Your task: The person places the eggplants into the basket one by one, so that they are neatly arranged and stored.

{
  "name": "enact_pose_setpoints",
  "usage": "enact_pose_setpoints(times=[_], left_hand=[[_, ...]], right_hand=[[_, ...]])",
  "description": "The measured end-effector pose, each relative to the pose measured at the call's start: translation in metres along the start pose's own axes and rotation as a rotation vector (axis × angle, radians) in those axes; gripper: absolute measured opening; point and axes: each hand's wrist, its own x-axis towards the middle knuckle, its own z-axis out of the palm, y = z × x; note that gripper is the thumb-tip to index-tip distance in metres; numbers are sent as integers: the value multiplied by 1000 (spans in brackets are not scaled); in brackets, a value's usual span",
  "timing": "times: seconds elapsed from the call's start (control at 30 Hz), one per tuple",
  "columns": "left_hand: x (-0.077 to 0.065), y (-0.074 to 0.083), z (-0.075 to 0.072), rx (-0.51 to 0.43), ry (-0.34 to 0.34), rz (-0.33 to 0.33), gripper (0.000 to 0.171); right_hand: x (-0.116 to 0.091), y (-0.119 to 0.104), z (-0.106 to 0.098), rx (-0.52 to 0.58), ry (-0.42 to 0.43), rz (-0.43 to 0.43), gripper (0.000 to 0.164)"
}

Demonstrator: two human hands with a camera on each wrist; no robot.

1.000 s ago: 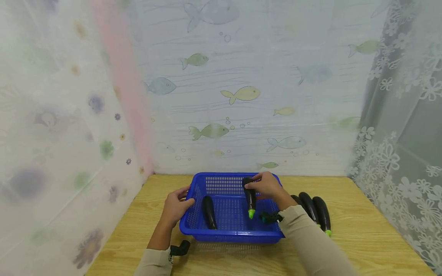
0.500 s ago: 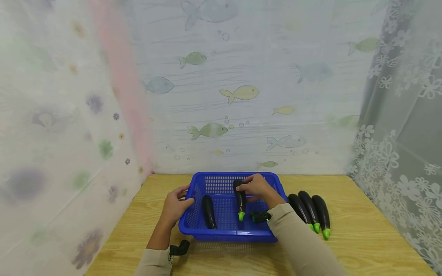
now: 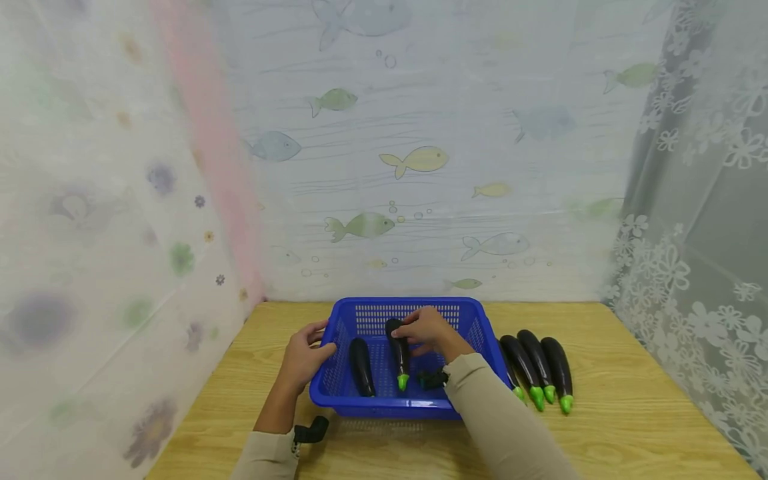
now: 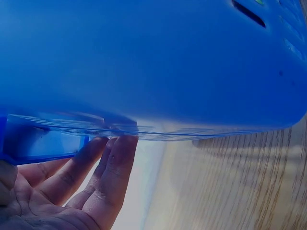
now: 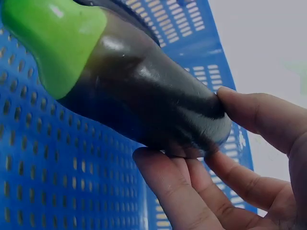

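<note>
A blue plastic basket (image 3: 414, 403) with slotted sides stands on the table. My left hand (image 3: 305, 357) grips its left rim, thumb on top and fingers outside; the left wrist view shows fingertips (image 4: 122, 148) against the basket wall. Inside the basket, my right hand (image 3: 429, 330) pinches an eggplant (image 3: 400, 357) by its rounded dark end, the green cap toward me. In the right wrist view that eggplant (image 5: 148, 91) lies between thumb and fingers above the slotted floor. A second eggplant (image 3: 361, 368) lies in the basket's left part.
To the right of the basket several more eggplants (image 3: 540, 367) lie side by side on the wooden table (image 3: 624, 413), the nearest one partly hidden by the basket and sleeve. A patterned curtain (image 3: 432, 220) hangs behind the table, with others at both sides.
My right hand has carried the eggplant leftward and slightly lower in the basket, closer to the one lying there. My left hand keeps its hold on the rim. More of the eggplants outside now show.
</note>
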Motion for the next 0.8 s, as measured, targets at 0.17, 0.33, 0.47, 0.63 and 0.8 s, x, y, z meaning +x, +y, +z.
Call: enact_pose_setpoints(times=[0.17,0.33,0.47,0.63,0.8], left_hand=[[0,0,0,-3,-4,2,60],[0,0,0,-8,-4,-5,59],[0,0,0,-10,-2,-2,59],[1,-1,-1,5,-2,2,60],[1,-1,0,8,0,4,59]], right_hand=[[3,1,9,-4,-4,7,50],[4,3,14,-22,2,21,51],[4,3,17,-44,-3,30,54],[5,3,22,-67,-19,40,51],[5,1,28,-109,-41,40,45]])
